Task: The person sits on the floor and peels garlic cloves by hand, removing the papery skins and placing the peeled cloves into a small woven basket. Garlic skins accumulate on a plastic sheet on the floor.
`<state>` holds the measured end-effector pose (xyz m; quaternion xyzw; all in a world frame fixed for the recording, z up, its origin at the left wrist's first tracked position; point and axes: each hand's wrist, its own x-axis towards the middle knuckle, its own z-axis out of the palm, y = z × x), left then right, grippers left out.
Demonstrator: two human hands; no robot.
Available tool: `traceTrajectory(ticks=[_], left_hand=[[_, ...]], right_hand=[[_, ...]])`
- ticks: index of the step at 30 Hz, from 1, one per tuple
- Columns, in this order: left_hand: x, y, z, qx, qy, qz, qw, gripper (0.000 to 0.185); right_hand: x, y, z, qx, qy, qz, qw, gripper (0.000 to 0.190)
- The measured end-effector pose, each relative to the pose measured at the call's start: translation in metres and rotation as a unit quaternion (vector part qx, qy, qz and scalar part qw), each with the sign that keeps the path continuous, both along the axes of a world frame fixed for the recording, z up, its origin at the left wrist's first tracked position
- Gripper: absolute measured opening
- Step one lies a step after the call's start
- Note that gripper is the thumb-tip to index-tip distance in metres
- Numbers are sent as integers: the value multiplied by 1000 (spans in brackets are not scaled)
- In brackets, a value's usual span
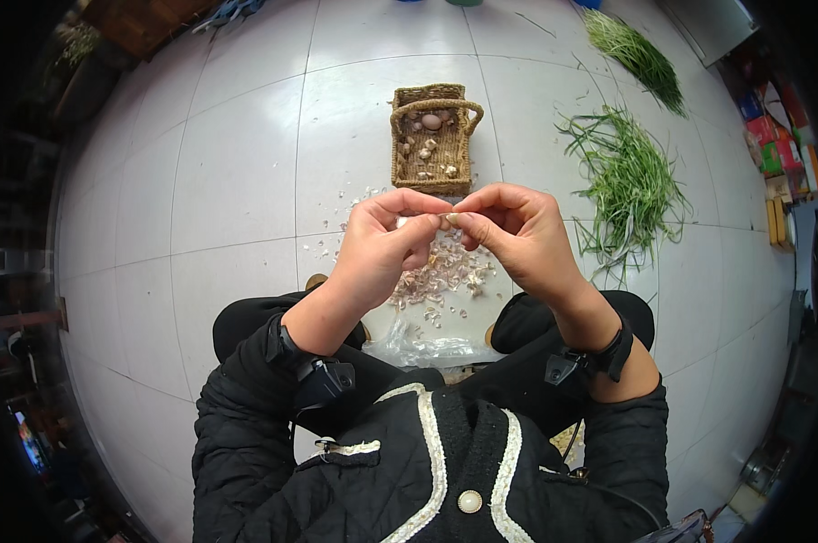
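My left hand [395, 237] and my right hand [510, 231] meet at the fingertips in the middle of the view. Between their thumbs and forefingers is a small pale piece, apparently a garlic clove [451, 218], pinched from both sides. Another whitish bit [401, 222] shows within the curled fingers of my left hand. Below the hands, papery garlic skins [436, 271] lie scattered on the tiled floor. Just beyond the hands stands a woven basket [396, 146] with a handle, holding several garlic bulbs or cloves and a round, egg-like thing [431, 122].
Loose green leafy stalks [629, 180] lie on the floor at the right, with a denser green bundle [636, 58] farther back. A clear plastic bag [429, 349] lies between my feet. Colourful packages [782, 146] stand at the right edge. My knees flank the scattered skins.
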<state>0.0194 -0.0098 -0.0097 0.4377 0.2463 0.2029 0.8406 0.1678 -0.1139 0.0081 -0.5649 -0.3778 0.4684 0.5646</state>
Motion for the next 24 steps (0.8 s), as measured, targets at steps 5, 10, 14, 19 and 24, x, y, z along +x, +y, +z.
traceTrajectory(ticks=[5, 10, 14, 19, 24], left_hand=[[-1, -2, 2, 93, 33, 7, 995, 11], [-1, -4, 0, 173, 50, 23, 983, 8], [-2, -2, 0, 75, 13, 5, 997, 7], [-3, -1, -2, -3, -30, -4, 1000, 8], [-2, 1, -2, -24, -12, -7, 1000, 9]], right_hand=[[-5, 0, 1, 44, -91, -28, 994, 7], [-6, -1, 2, 109, -176, -14, 978, 8], [-5, -1, 2, 107, -125, -15, 986, 9], [-5, 0, -1, 104, -95, -21, 990, 9], [-5, 0, -4, 113, -98, -22, 989, 9]])
